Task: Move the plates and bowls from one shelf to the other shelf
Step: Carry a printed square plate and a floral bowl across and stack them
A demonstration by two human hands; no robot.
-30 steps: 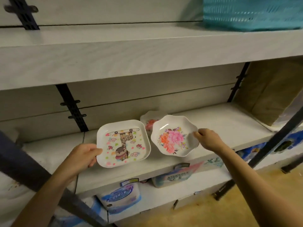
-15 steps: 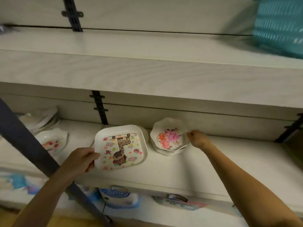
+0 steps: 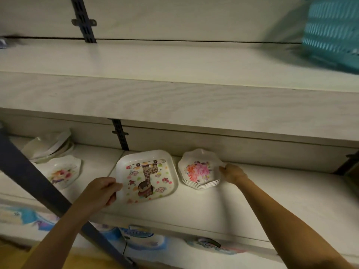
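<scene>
Flower plate point(image 3: 199, 170) now atop the plate stack point(image 3: 202, 184), square plate point(image 3: 148, 176) lowered shelfward.

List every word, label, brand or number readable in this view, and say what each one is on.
No text can be read.
Blue-and-white packages below the shelf: printed lettering, too blurred to read.
Package with a dark label: blurred, unreadable.
Square giraffe plate: pictures only, no words.
Flower plate stack: floral print only, no words.
</scene>
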